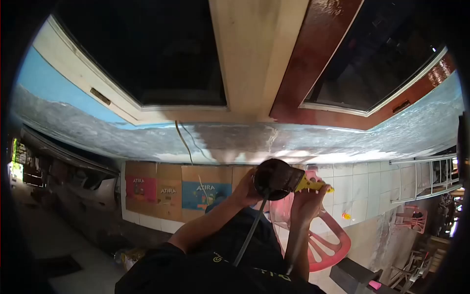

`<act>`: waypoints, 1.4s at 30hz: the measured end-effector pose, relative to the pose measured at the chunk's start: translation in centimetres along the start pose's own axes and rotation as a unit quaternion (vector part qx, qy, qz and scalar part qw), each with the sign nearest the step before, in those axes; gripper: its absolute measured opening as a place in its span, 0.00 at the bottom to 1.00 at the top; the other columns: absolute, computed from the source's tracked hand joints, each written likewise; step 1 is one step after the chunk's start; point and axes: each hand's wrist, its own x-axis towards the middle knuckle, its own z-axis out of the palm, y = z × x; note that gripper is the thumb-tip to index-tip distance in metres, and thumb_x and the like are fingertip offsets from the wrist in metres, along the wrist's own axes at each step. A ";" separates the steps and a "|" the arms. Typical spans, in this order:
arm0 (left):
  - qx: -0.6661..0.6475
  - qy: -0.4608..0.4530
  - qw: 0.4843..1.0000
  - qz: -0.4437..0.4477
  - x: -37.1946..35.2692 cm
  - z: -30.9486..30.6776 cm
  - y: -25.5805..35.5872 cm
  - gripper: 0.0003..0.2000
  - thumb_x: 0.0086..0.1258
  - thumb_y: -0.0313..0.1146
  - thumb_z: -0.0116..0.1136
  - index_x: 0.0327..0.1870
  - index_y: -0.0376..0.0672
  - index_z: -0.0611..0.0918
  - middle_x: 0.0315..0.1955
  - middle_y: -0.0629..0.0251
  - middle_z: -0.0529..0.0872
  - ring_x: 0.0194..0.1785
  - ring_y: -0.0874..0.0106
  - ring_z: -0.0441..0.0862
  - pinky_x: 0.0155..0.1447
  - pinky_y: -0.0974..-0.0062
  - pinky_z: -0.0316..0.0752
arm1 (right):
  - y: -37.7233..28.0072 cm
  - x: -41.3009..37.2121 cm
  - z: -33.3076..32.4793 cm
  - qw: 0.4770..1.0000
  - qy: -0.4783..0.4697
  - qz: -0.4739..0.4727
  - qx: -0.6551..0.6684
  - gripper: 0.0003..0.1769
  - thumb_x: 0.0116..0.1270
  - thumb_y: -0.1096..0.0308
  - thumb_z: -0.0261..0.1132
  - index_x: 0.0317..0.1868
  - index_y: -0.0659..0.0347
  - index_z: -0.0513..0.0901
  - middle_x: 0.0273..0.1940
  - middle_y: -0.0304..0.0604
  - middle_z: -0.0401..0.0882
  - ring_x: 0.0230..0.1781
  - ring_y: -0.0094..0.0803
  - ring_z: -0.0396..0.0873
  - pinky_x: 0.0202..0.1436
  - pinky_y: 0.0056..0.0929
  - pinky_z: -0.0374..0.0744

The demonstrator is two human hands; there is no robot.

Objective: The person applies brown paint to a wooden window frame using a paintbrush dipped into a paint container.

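Note:
My left hand point(246, 188) is wrapped round the side of a dark paint can point(264, 179), held in front of my chest. A thin grey stick point(250, 230) slants from the can down toward my body. On the other side, my right hand point(308, 202) grips a paintbrush point(312, 184) by its yellow handle. Its dark, broad bristle end overlaps the can's rim in this view. Above the hands, the right window frame point(301, 63) is coated in glossy reddish brown, while the left window frame point(245, 54) is pale cream.
A grey and blue wall point(235, 139) runs below the windows, with a cable point(184, 142) hanging from it. Flattened cardboard point(169, 171) covers part of the tiled floor point(360, 181). Close to my right arm stands a pink plastic chair point(338, 240). A metal rack point(426, 179) is at the right.

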 end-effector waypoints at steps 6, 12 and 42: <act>0.005 0.008 1.000 0.016 -2.6 -0.6 3.2 0.25 0.72 0.51 0.42 0.61 0.41 0.71 0.56 0.57 0.76 0.58 0.62 0.75 0.62 0.58 0.70 | 2.3 -2.1 4.7 0.997 -0.078 0.000 -0.003 0.20 0.73 0.45 0.44 0.45 0.50 0.74 0.44 0.37 0.73 0.62 0.39 0.66 0.58 0.45 0.68; 0.019 0.030 0.999 0.013 -4.7 -0.3 5.4 0.26 0.70 0.55 0.43 0.61 0.46 0.72 0.57 0.59 0.76 0.58 0.61 0.75 0.59 0.57 0.74 | 3.3 -4.4 6.2 0.991 -0.090 -0.072 -0.068 0.18 0.73 0.47 0.45 0.47 0.50 0.73 0.44 0.38 0.72 0.67 0.41 0.59 0.63 0.47 0.65; -0.027 0.002 0.998 0.059 -13.0 -3.2 12.9 0.25 0.70 0.55 0.44 0.59 0.46 0.73 0.52 0.61 0.79 0.53 0.64 0.79 0.51 0.62 0.80 | 8.5 -11.6 12.6 0.970 -0.129 -0.151 -0.138 0.15 0.73 0.56 0.51 0.50 0.59 0.70 0.39 0.39 0.75 0.34 0.23 0.72 0.44 0.21 0.74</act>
